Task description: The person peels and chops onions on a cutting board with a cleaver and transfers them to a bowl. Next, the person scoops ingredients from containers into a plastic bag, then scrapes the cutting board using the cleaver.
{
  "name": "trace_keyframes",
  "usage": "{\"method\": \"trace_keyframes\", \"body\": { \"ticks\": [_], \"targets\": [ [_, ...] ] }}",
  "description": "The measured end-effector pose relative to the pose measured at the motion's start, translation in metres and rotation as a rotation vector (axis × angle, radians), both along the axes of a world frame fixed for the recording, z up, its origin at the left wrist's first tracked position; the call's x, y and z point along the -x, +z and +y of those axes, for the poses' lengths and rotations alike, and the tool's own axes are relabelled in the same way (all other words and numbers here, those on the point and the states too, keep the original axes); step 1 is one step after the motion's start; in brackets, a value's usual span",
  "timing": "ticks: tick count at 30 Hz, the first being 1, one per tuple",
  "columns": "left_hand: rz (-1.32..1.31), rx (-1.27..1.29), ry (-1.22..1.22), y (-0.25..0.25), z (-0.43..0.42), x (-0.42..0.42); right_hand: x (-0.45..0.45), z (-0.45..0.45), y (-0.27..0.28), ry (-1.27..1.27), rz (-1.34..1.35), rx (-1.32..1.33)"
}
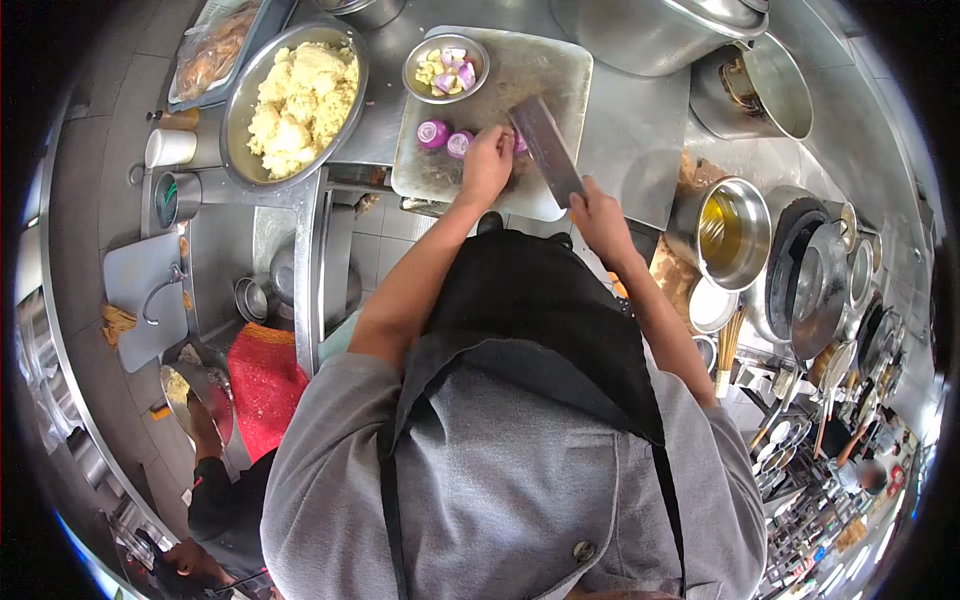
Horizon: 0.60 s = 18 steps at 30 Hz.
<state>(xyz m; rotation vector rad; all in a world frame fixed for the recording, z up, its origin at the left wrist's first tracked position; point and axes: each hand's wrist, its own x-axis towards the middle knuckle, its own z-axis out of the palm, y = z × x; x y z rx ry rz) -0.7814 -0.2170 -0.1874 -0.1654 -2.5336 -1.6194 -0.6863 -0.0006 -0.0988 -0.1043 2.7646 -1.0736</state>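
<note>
- My right hand [600, 220] is closed round the handle end of a broad, dark-bladed rectangular cleaver [545, 152], its blade slanting over the right part of the board.
- My left hand [487, 162] is curled, fingertips down beside the blade (whether they pinch anything, I cannot tell).
- Two purple, round peeled onions [433, 134] sit side by side on the board, just left of my left hand; another purple onion piece [520, 143] shows between my fingers and the blade, partly hidden.
- Under all this is a worn, pale rectangular cutting board [560, 65], lying on the grey metal table [640, 125].
- A small round steel bowl [409, 78] stands at the board's far left corner, holding cut purple-and-white onion chunks [462, 72] and small yellowish pieces [430, 72].
- Left of the board is a large oval-looking metal bowl [236, 135] heaped with lumpy pale-yellow mash [303, 100] (the camera bends shapes near the edges).
- To my right, a deep silver pot [688, 215] contains yellow liquid [722, 232].
- At lower left, another person's hand [203, 418] is at a metal bowl with yellow food [178, 388], well apart from my hands.
</note>
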Motion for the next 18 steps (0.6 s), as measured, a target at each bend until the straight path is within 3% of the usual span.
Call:
{"method": "trace_keyframes", "body": {
  "ticks": [2,3,5,6,10,12,14,17,18],
  "targets": [
    [-0.274,-0.452,0.163,0.015,0.012,0.004,0.009,0.016,0.018,-0.086,-0.373,0.43],
    [-0.498,-0.815,0.137,0.026,0.013,0.012,0.011,0.019,0.029,-0.131,-0.563,0.645],
    [-0.949,-1.541,0.064,0.054,0.016,0.031,0.009,0.018,0.027,-0.224,-0.667,0.89],
    [-0.967,-1.622,-0.059,0.063,0.016,0.035,0.006,0.024,0.006,-0.233,-0.682,0.94],
    [-0.906,-1.366,0.139,0.017,0.011,0.058,-0.005,0.04,-0.001,-0.335,-0.652,1.041],
    [-0.568,-0.739,0.034,-0.005,0.013,0.056,-0.012,0.049,-0.012,-0.397,-0.603,1.025],
    [-0.118,-0.134,0.003,0.007,0.021,0.045,-0.015,0.049,-0.039,-0.49,-0.541,0.964],
    [0.273,0.294,0.006,-0.012,0.041,0.04,-0.015,0.032,-0.075,-0.553,-0.493,0.948],
    [0.268,0.313,-0.032,-0.02,0.05,0.036,-0.013,0.025,-0.083,-0.508,-0.447,0.935]
  ]
}}
